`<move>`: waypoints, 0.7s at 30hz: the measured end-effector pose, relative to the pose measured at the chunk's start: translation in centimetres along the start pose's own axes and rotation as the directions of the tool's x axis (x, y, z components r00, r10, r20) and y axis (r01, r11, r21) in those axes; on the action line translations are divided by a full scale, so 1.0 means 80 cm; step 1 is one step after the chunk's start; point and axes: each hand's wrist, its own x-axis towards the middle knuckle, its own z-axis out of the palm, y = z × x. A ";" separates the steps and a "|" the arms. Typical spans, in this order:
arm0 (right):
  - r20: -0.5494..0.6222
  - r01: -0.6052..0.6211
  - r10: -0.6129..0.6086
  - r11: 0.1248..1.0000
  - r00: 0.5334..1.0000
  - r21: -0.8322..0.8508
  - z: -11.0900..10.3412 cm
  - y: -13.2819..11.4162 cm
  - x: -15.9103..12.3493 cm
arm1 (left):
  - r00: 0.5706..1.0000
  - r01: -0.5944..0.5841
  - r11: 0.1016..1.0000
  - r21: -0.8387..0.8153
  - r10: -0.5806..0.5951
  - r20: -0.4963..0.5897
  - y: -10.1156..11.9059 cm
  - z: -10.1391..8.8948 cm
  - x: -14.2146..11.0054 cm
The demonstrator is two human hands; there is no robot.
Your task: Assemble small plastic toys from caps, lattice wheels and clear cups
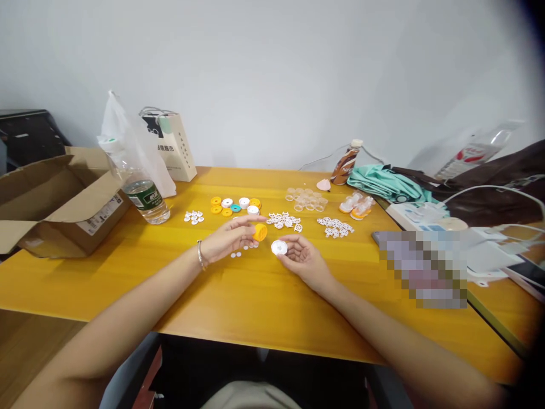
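Between the thumb and fingers of my left hand [232, 237] is a yellow round plastic piece [260, 232], tilted on edge. My right hand [304, 260] grips a white round plastic disc [279, 247] by its edge, its ribbed face turned up. The two pieces are a small distance apart, above the wooden table [264, 307]. Small white discs [236, 255] lie under and beside my left hand, partly hidden by it. Just beyond the hands are yellow, white and blue round pieces [225, 212] and white wheel-shaped pieces [283, 220].
Clear plastic rings [304, 200], more white pieces [335, 227] and small white knobbed parts [194, 217] lie in groups. A water bottle [147, 199] and an open cardboard box [46, 216] stand left. A brown drink bottle [346, 163], teal cloth [389, 183] and power strip [409, 218] are right.
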 end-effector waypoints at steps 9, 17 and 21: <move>-0.070 0.102 -0.107 0.993 0.992 -0.066 0.002 -0.004 -0.007 | 0.996 0.063 0.983 -0.174 -0.052 0.068 -0.024 0.012 0.005; -0.101 0.137 -0.151 0.982 0.983 -0.132 0.000 0.002 -0.005 | 0.999 -0.022 0.999 -0.025 0.023 0.043 -0.026 0.018 0.006; -0.082 0.165 -0.183 0.968 0.980 -0.187 -0.002 0.005 -0.005 | 0.999 -0.026 0.999 0.026 0.025 0.021 -0.026 0.021 0.005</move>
